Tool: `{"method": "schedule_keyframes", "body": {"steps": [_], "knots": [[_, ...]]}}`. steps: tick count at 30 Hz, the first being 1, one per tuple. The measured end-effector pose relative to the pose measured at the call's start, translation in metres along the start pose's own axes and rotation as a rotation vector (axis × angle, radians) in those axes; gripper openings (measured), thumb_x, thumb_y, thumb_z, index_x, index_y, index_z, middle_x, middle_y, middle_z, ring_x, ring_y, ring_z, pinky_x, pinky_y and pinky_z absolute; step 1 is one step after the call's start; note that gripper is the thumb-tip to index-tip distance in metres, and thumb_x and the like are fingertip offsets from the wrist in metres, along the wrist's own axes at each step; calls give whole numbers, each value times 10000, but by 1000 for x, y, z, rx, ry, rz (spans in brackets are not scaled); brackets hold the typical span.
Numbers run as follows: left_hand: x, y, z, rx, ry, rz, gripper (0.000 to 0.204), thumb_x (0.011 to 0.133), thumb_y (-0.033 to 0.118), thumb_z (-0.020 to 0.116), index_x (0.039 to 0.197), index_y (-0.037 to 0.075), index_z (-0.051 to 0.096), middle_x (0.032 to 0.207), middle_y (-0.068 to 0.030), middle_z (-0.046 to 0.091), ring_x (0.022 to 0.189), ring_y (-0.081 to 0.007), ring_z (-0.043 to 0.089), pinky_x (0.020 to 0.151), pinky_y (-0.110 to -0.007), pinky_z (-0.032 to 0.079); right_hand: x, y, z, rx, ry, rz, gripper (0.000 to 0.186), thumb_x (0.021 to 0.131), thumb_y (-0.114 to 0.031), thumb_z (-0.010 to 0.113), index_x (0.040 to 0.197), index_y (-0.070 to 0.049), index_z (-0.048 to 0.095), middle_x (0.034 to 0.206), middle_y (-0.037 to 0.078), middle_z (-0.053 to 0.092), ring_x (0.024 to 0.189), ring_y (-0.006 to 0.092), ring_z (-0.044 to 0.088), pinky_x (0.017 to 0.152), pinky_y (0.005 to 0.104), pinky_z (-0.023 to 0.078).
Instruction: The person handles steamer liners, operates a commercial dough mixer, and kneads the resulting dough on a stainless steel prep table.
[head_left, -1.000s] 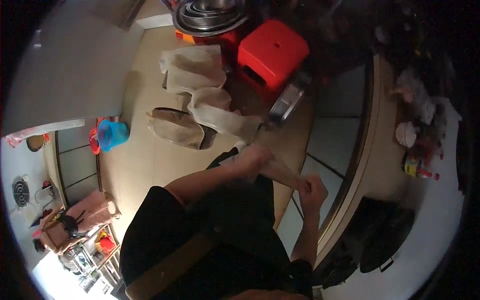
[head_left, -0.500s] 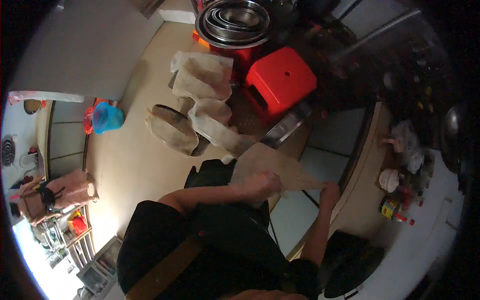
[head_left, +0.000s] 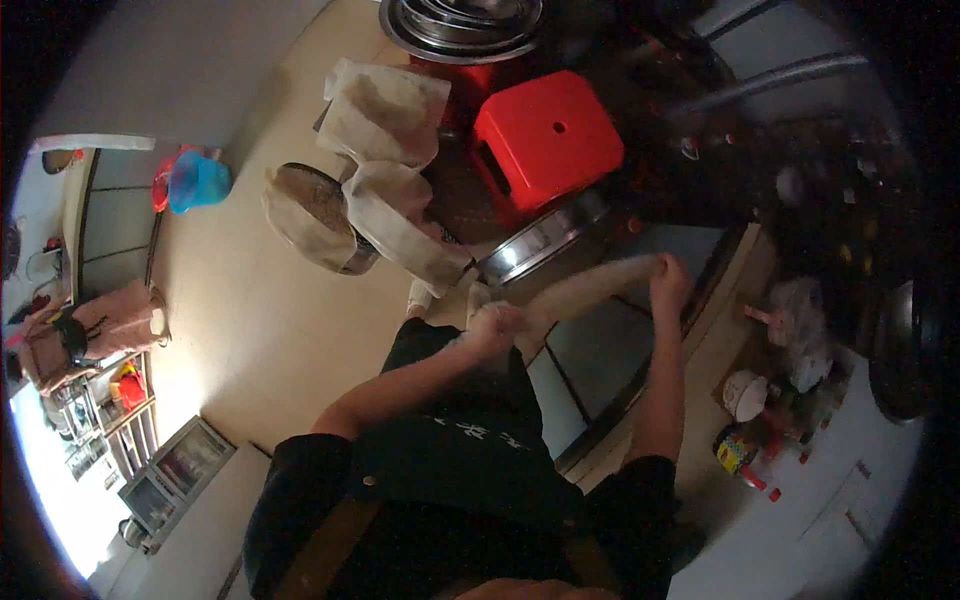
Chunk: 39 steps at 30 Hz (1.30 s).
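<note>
From between the hands, pale floor (head_left: 230, 310) is spreading toward nine o'clock, a red stool (head_left: 555, 150) is standing at twelve, a shiny metal basin (head_left: 545, 240) is sitting at eleven, and the edge of the worktop (head_left: 715, 350) is running from two to six. A pale sheet (head_left: 590, 288), seemingly cloth though blurred, is stretching between two curled grips: the left hand (head_left: 495, 328) is holding its eight o'clock end, the right hand (head_left: 671, 285) its two o'clock end.

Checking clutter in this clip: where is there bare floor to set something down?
The floor is bare between the blue bucket and the nearest draped beige cloth. It is crowded around the red stool, stacked metal bowls and metal vessel.
</note>
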<state>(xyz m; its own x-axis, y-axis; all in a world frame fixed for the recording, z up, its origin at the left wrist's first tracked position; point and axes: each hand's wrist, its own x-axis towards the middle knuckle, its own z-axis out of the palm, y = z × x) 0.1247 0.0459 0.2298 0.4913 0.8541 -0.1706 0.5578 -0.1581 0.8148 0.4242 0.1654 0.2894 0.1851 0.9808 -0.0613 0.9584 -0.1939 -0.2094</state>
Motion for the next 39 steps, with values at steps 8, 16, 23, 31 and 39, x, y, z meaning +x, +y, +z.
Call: {"method": "schedule_keyframes", "body": {"steps": [8,16,23,31,39], "knots": [[9,-94,-44,-114,629,-640,338,817,192,499,1107,20,510,919,-149,589,865,-276,555,735,-374,442,67,-61,136,182,96,-360,380,751,-122,554,1122,-65,498,1120,176,488,1028,333,475,851,379,402],[-108,-51,-73,-109,432,-1086,292,791,274,478,844,6,581,785,-230,563,795,-400,520,678,-460,394,12,-44,207,51,-609,-117,582,719,-115,621,1233,-16,364,1217,216,406,1143,350,374,968,390,302],[-226,-54,-6,-130,330,-1286,333,799,327,469,825,17,588,747,-230,553,769,-407,524,675,-480,400,-4,-14,238,156,-612,105,621,720,-125,634,1247,17,338,1249,222,379,1175,345,347,989,383,286],[-268,-55,9,-329,387,-1325,330,769,317,496,776,-2,579,693,-215,546,666,-346,542,598,-414,397,-13,-43,231,11,-616,6,605,755,-196,607,1252,12,333,1236,219,402,1145,336,389,954,400,334],[-300,-69,8,-439,433,-1357,312,737,279,510,803,-20,575,682,-203,558,664,-297,568,609,-394,410,-65,-73,205,5,-630,-130,593,753,-221,609,1239,4,355,1220,220,419,1131,338,403,938,397,341]]}}
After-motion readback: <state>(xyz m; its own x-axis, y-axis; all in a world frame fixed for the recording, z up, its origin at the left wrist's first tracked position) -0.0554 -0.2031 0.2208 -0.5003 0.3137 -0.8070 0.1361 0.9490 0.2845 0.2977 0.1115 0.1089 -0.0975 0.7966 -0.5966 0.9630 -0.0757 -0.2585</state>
